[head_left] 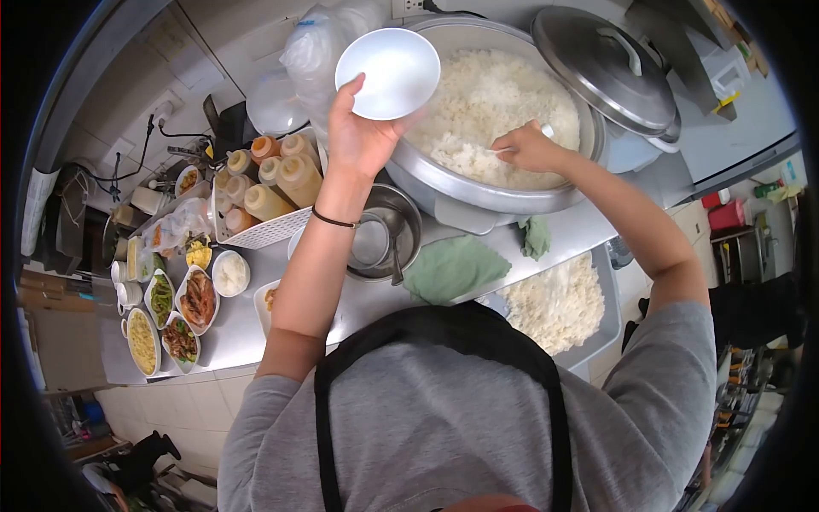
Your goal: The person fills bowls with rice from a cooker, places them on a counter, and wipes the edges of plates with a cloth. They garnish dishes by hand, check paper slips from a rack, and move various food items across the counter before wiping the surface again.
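My left hand (362, 141) grips a small white bowl (391, 72), its thumb over the rim and its inside turned toward me; no food shows in it. My right hand (531, 149) is closed on the white handle of a rice paddle (547, 130), over the big round rice cooker pot (512, 198). The paddle's blade is not clearly visible against the rice. White cooked rice (503, 98) fills much of the pot. The bowl is held over the pot's left rim.
The pot's metal lid (597, 77) leans at the back right. A white basket (273, 229) of sauce bottles stands left, beside a steel pan (409, 235) with a ladle. Several filled dishes (198, 299) sit farther left. A green cloth (452, 266) lies at the counter edge, above a rice tub (610, 316).
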A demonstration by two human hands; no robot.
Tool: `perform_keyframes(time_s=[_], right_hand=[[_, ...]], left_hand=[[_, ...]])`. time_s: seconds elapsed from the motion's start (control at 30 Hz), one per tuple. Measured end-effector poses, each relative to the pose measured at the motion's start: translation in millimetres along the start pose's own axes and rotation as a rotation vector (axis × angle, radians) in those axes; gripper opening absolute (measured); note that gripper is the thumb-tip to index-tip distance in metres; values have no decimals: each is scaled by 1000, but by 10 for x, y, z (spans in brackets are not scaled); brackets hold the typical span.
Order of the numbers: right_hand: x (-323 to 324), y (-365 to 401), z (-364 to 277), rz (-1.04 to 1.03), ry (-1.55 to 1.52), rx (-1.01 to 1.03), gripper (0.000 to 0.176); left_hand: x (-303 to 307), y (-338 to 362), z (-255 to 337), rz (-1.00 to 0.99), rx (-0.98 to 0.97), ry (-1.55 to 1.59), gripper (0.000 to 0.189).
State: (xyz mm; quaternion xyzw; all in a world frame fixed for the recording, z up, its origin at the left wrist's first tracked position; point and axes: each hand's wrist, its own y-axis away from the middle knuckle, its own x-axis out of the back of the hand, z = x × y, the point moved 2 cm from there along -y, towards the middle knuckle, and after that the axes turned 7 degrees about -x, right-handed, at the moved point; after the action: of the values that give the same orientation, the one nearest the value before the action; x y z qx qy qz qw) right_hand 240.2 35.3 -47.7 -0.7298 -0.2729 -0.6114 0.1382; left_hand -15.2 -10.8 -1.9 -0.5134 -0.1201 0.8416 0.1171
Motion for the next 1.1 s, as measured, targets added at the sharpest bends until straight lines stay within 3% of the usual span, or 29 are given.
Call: perform_keyframes(time_s=[0.17, 0.23, 0.33, 0.47, 0.53, 0.57, 0.67, 0.7, 0.73, 0.77, 0.83, 0.87, 0.93, 0.97, 1.03, 1.1], right_hand=[[41, 134, 48, -106, -131, -13, 10], [86, 195, 83, -224, -202, -124, 8], [103, 275, 167, -225, -433, -219, 8], [219, 283, 340, -246, -530, -174, 13], [393, 259, 396, -240, -555, -157, 14], [511, 194, 420, -237, -552, -155, 14], [916, 62, 326, -115, -385, -93, 17], [1069, 21, 110, 146, -93, -93, 15], [1148, -18, -86, 404, 201, -91, 14], [1116, -70, -226, 403, 199, -90, 14], [1087, -127, -472, 600, 628, 81, 23], [1115, -146, -474, 601, 628, 80, 23], [1222, -199, -471, 877, 668, 129, 18], [1201, -267, -404, 875, 664, 131, 18], [998, -472, -133, 670, 851, -124, 14], [614, -701, 82, 583, 941, -143, 9]], left_hand=[[-79, -52, 11, -93, -8, -9, 66], [-105, -67, -2, -83, 48, -28, 61], [-97, -142, -35, -30, 20, -217, 63], [12, -252, -140, -39, 76, -277, 56], [-10, -215, -243, 145, 34, -578, 53], [-29, -228, -298, 142, 30, -578, 53], [-121, -240, -561, 166, 253, -546, 53], [-146, -263, -643, 167, 251, -546, 53], [-159, -286, -742, 159, 293, -276, 54], [-163, -307, -823, 151, 330, -6, 55], [-130, -365, -919, 197, 292, 90, 56], [-98, -398, -946, 242, 252, 187, 57], [14, -446, -915, 260, 247, 213, 55], [70, -449, -877, 282, 241, 239, 53], [36, -434, -730, 334, 204, 179, 54], [38, -441, -625, 375, 171, 120, 54]])
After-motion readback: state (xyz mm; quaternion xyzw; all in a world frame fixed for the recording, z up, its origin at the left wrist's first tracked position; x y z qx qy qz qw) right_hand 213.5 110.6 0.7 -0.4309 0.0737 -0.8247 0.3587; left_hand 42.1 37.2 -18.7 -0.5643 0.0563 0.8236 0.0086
